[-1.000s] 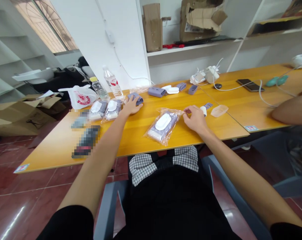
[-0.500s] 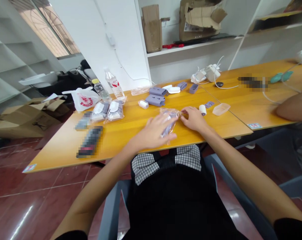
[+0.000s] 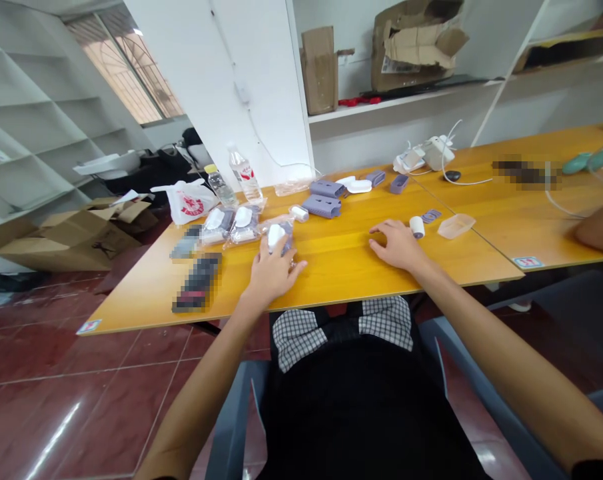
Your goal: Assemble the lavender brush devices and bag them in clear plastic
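Note:
My left hand [image 3: 275, 272] is over the near end of a clear plastic bag [image 3: 277, 235] holding a white and purple-grey item, fingers on top and thumb at the right side. Part of that bag is hidden under the fingers. Left of it lie two similar bagged packets [image 3: 244, 225], side by side. My right hand [image 3: 395, 244] rests on the table with fingers apart and nothing in them. A white cylinder [image 3: 417, 227] with a dark end is just beyond its wrist, close to flat purple-grey pieces [image 3: 431, 216].
Purple-grey sleeves [image 3: 322, 206], white oval cases [image 3: 359, 186] and another white cylinder [image 3: 300, 213] lie further back. Two bottles [image 3: 244, 175] and a white bag [image 3: 188, 201] stand at the back left. A translucent tray [image 3: 457, 226] is on the right. Another person's arm [image 3: 601, 225] rests at far right.
My left hand has carried the bagged packet left, from in front of me to beside the other two. My right hand has come away from it and opened. The view has shifted slightly.

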`<state>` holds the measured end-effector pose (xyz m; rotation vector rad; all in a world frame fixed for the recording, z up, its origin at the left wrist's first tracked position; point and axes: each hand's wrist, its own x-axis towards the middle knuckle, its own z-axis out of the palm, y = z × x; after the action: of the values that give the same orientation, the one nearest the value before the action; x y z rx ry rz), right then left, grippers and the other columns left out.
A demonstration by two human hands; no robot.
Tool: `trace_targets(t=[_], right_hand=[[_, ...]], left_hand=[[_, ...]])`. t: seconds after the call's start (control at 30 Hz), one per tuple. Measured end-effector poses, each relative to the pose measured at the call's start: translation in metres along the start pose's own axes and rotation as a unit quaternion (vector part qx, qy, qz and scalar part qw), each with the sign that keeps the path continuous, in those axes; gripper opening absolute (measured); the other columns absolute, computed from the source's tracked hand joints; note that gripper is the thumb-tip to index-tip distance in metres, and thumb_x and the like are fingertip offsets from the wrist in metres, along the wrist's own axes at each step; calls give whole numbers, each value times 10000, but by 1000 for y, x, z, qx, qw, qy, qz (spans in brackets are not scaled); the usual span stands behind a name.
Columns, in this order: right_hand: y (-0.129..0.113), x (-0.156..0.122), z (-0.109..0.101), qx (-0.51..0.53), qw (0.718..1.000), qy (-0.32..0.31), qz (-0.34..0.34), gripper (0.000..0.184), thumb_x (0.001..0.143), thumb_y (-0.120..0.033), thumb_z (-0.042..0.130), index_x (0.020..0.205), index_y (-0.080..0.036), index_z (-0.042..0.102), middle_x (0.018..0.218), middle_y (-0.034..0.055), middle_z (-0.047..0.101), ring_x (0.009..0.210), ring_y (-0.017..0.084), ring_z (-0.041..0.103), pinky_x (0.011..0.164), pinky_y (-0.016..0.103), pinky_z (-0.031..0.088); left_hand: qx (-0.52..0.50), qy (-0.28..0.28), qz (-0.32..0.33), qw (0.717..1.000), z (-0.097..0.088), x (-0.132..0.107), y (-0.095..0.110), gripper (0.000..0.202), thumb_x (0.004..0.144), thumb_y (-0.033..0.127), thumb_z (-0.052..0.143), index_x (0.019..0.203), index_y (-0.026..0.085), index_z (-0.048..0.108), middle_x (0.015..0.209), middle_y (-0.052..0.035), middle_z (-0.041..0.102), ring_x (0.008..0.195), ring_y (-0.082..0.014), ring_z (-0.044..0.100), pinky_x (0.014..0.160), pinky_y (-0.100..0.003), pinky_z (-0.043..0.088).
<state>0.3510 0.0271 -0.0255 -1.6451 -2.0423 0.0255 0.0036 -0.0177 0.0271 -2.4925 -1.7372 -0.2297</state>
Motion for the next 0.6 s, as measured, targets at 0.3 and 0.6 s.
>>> trace_targets(t=[0.3, 0.6], right_hand=[[-2, 1, -2, -12, 1000, -13, -8, 268, 988, -367, 612, 1114, -207, 787, 1236, 160, 748, 1176, 378, 628, 947, 505, 491], [-2, 0, -1, -18, 1000, -20, -15, 306, 989, -391, 587, 1104, -201, 797, 1218, 160, 756, 1192, 390, 619, 947, 534, 491]], left_hand=[[26, -13, -5, 1000, 17, 67, -40, 522, 1124, 554, 376, 1437, 313, 717, 1777, -29, 399, 1650, -479, 266, 1316, -747, 241], [34, -61, -48, 996, 17, 129, -79, 541, 1086, 540, 407, 1471, 306, 708, 1801, -44, 362, 1660, -585, 112, 1229, -916, 70]])
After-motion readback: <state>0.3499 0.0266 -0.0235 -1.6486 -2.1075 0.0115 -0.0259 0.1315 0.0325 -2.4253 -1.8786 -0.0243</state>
